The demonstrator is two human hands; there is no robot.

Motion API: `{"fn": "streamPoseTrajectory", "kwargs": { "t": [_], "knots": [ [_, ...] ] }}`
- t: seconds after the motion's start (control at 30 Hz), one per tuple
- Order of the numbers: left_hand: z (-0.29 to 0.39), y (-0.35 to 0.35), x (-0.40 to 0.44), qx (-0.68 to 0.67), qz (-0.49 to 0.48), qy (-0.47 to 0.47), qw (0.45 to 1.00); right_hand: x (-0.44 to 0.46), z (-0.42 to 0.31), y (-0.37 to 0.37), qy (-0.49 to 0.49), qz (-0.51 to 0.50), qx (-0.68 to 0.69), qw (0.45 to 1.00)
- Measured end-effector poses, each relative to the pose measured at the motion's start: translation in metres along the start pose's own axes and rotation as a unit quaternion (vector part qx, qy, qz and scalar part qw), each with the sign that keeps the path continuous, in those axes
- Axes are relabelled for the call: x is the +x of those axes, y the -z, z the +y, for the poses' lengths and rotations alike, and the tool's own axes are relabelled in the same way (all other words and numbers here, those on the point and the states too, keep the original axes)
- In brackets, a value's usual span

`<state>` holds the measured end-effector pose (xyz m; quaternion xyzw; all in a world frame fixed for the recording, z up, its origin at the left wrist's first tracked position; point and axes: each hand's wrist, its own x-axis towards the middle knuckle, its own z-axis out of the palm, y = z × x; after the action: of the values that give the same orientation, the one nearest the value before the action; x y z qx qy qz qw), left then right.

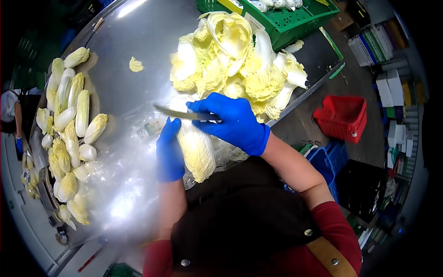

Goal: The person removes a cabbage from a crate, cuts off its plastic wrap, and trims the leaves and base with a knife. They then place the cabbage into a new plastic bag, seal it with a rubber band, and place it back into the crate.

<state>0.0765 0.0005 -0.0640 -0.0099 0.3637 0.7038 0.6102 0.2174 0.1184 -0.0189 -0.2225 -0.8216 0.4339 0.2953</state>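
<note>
Close to my body, a long pale napa cabbage (pixel 197 150) lies tilted with its leafy tip toward me. My left hand (pixel 170 152), in a blue glove, grips its left side. In my gloved right hand (pixel 230 122) is a knife (pixel 177 112), its blade pointing left across the white upper end of the cabbage. Whether the blade touches the cabbage I cannot tell. Just beyond my right hand rises a heap of loose yellow-white cabbage leaves (pixel 230 60). Clear plastic film (pixel 124 184) is spread on the metal table (pixel 120 97) under and left of my hands.
Several cabbages and smaller chicory-like heads (pixel 69 124) line the table's left side. A single leaf (pixel 136 64) lies behind. At the back right stands a green crate (pixel 286 30) with wrapped goods; a red basket (pixel 344 117) and blue crate (pixel 323 161) are at right. Another person (pixel 11 111) is far left.
</note>
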Motion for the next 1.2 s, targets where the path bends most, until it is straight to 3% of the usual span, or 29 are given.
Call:
{"fn": "streamPoseTrajectory", "kwargs": {
  "t": [0.07,0.1,0.2,0.27,0.33,0.4,0.5,0.6,0.73,0.93,1.03,1.13,1.2],
  "knots": [
    [-0.006,0.002,-0.001,-0.02,-0.004,-0.004,1.0,0.002,0.011,-0.007,0.072,0.045,-0.06,0.995],
    [-0.007,0.011,0.0,-0.034,-0.026,0.029,0.999,0.005,0.012,-0.007,0.03,0.059,-0.032,0.997],
    [-0.009,0.008,-0.005,-0.025,-0.043,0.01,0.999,0.022,0.05,0.008,-0.043,0.151,-0.137,0.978],
    [-0.01,0.012,-0.002,-0.054,-0.018,-0.022,0.998,0.027,0.053,0.025,-0.135,0.142,-0.197,0.961],
    [-0.009,0.013,-0.002,-0.073,-0.006,-0.041,0.997,0.023,0.031,0.032,-0.17,0.086,-0.149,0.97],
    [-0.007,0.012,-0.004,-0.083,-0.008,-0.048,0.995,0.005,0.025,0.034,-0.115,-0.014,-0.079,0.99],
    [-0.005,0.004,-0.006,-0.089,0.007,-0.065,0.994,-0.017,0.021,0.045,-0.003,-0.131,-0.106,0.986],
    [-0.002,-0.013,-0.008,-0.051,0.037,-0.082,0.995,-0.024,0.026,0.058,0.044,-0.18,-0.137,0.973],
    [-0.005,-0.021,0.002,0.021,0.075,-0.087,0.993,-0.029,0.032,0.073,0.092,-0.167,-0.2,0.961],
    [-0.01,-0.048,0.011,0.069,0.06,-0.07,0.993,-0.033,0.045,0.084,0.098,-0.113,-0.241,0.959],
    [-0.015,-0.051,0.018,0.066,0.044,-0.053,0.995,-0.036,0.053,0.091,0.059,-0.115,-0.225,0.966],
    [-0.018,-0.06,0.021,0.074,0.033,-0.036,0.996,-0.038,0.06,0.095,-0.112,-0.066,-0.08,0.988],
    [-0.022,-0.064,0.022,0.085,0.026,-0.027,0.996,-0.038,0.055,0.094,-0.13,-0.058,-0.017,0.99]
  ]
}}
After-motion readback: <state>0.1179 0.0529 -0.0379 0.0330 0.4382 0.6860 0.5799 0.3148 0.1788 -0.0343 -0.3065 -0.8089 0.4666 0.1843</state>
